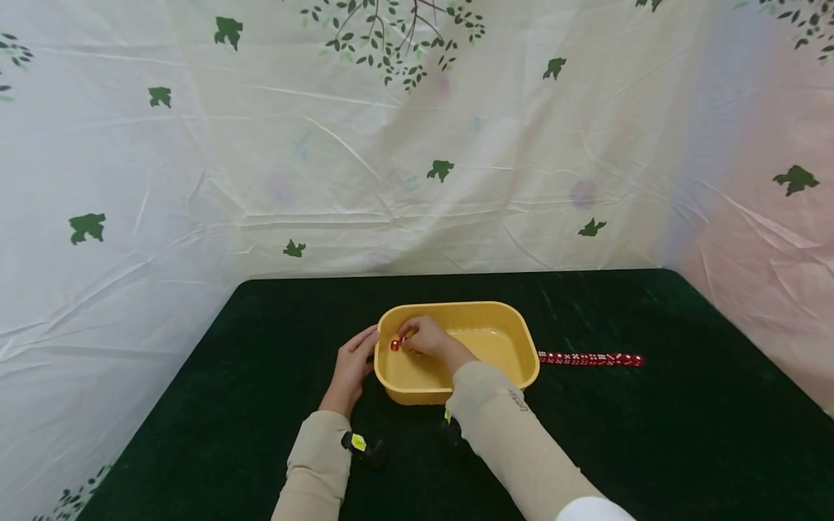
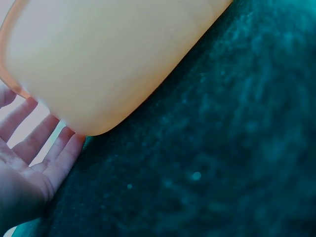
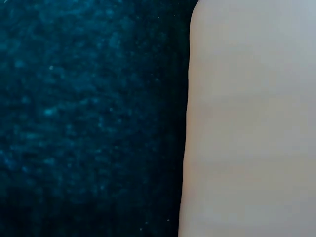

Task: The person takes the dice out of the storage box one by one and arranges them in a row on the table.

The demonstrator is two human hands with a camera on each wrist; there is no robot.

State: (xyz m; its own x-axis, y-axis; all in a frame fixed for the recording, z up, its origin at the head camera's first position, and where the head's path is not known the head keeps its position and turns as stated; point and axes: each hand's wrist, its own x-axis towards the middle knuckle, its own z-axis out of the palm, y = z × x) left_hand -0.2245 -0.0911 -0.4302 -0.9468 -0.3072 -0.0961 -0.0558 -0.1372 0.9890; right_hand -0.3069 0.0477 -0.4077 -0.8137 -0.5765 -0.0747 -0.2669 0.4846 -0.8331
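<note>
A yellow plastic basin (image 1: 459, 394) stands on the dark green tabletop. My left hand (image 1: 348, 370) rests against its left end; in the left wrist view its extended fingers (image 2: 65, 155) touch the outer wall. Reaching down inside the basin, my right hand (image 1: 430, 340) pinches a small red die (image 1: 403, 339) near the left end. Another red die (image 1: 394, 346) shows right beside those fingertips. In the right wrist view only the basin's outer side (image 3: 252, 123) and the cloth appear, so the right hand is out of sight there.
A long straight row of red dice with white pips (image 1: 589, 359) runs from the basin's right side across the dark green cloth (image 1: 704, 427). Behind the table hangs a pale curtain (image 1: 365, 145) printed with green leaves.
</note>
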